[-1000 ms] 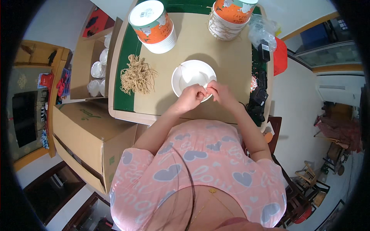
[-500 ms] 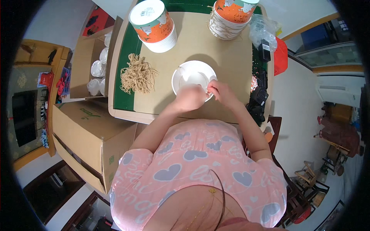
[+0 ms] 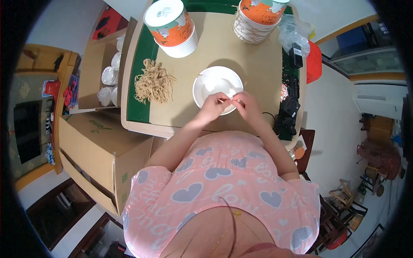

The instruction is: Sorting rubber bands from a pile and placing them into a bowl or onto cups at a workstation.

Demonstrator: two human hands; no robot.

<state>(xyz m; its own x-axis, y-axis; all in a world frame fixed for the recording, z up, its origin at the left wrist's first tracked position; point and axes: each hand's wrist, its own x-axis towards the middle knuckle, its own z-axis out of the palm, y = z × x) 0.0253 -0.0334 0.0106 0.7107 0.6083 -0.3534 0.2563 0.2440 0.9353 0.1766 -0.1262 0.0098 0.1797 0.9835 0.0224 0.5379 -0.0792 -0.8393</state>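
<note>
A round white tub [image 3: 214,81] stands in front of me on the table, its open mouth facing up. Over its near rim, my left hand [image 3: 211,108] and my right hand [image 3: 248,106] bring their fingertips almost together. Both hands are closed in a pinch; whatever lies between the fingers is too small to make out. A short thin strand shows at the tub's left rim. To the left lies a loose heap of tan strings [image 3: 154,82].
Stacked tubs with orange and green sides [image 3: 174,32] stand at the far left. Another stack [image 3: 256,26], hung with strings, is at the far right. Black devices [image 3: 287,112] and a clear plastic bag [image 3: 294,30] line the right edge. Cardboard boxes [image 3: 92,150] stand left of the table.
My left hand, blurred with motion before, has moved slightly right and its fingers now meet the right hand's fingertips. The tub has shifted a touch to the right.
</note>
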